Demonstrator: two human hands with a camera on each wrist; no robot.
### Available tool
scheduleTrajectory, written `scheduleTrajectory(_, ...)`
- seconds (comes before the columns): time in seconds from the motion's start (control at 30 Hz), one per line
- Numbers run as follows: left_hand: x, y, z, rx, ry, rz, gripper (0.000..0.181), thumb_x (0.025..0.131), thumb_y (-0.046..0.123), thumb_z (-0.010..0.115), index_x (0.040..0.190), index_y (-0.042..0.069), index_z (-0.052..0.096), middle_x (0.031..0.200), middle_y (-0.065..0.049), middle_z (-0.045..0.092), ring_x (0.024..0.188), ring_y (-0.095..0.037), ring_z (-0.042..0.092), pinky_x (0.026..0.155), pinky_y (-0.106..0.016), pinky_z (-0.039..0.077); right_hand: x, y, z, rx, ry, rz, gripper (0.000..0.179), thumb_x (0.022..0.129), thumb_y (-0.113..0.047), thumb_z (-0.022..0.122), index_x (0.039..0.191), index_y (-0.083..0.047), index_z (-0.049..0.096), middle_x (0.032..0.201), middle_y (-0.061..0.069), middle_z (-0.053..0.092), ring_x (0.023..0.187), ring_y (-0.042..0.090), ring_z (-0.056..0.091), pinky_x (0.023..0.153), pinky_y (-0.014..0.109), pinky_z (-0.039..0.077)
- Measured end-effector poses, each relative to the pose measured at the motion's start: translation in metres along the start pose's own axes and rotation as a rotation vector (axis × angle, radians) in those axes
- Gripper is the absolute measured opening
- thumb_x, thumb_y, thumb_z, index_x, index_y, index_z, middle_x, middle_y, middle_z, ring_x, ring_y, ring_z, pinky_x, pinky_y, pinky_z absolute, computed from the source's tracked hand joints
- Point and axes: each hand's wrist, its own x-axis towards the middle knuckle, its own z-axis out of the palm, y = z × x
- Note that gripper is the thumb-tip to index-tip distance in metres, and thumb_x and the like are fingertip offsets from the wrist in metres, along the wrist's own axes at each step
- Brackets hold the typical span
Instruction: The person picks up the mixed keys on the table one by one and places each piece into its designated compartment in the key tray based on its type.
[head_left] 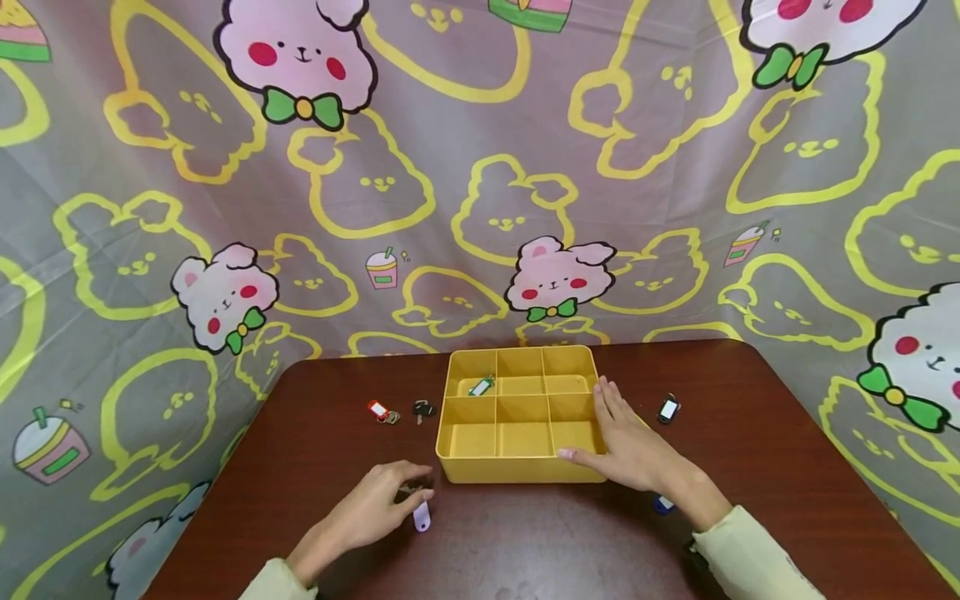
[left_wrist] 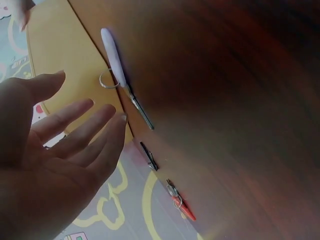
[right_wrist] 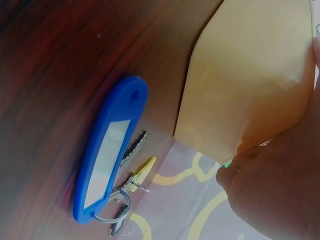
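My left hand (head_left: 378, 504) hovers around a key with a light purple tag (head_left: 422, 517) on the table, just front-left of a yellow divided box (head_left: 517, 471). In the left wrist view its fingers are loosely bent and spread, apart from the purple tag (left_wrist: 114, 57) and its metal ring. My right hand (head_left: 633, 446) rests on the box's right side, fingers straight along the rim and thumb over the front corner. A green key tag (head_left: 482, 386) lies in the back left compartment. Below the right wrist lies a blue key tag (right_wrist: 107, 160) with keys.
A red key tag (head_left: 379, 410) and black-headed keys (head_left: 423, 408) lie left of the box. To its right is a black key tag (head_left: 668, 407). A yellow tag (right_wrist: 143, 175) shows beyond the blue one. Patterned cloth (head_left: 450, 208) hangs behind the table.
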Motion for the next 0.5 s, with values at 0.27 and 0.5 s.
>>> scheduleTrajectory(0.27,-0.0057,0.005,0.0011,0.149,0.022,0.012,0.033,0.099,0.022,0.073,0.125,0.0,0.074,0.124,-0.01,0.076,0.115,-0.023,0.073,0.095,-0.045,0.062,-0.001,0.0003,0.0016,0.005,0.002,0.0,0.126,0.091,-0.083,0.053,0.165,0.008,0.007,0.175,0.027,-0.002,0.164,0.047,0.007,0.131,0.061,0.022)
scheduleTrajectory(0.5,-0.0087,0.0072,0.0021,0.206,0.001,0.025,0.034,0.1,0.021,0.071,0.126,-0.002,0.073,0.131,-0.018,0.074,0.122,-0.031,0.072,0.102,-0.051,0.059,0.0001,0.0013,0.0018,0.01,0.006,-0.005,0.128,0.09,-0.085,0.052,0.165,0.008,0.006,0.175,0.027,-0.002,0.164,0.047,0.005,0.131,0.061,0.021)
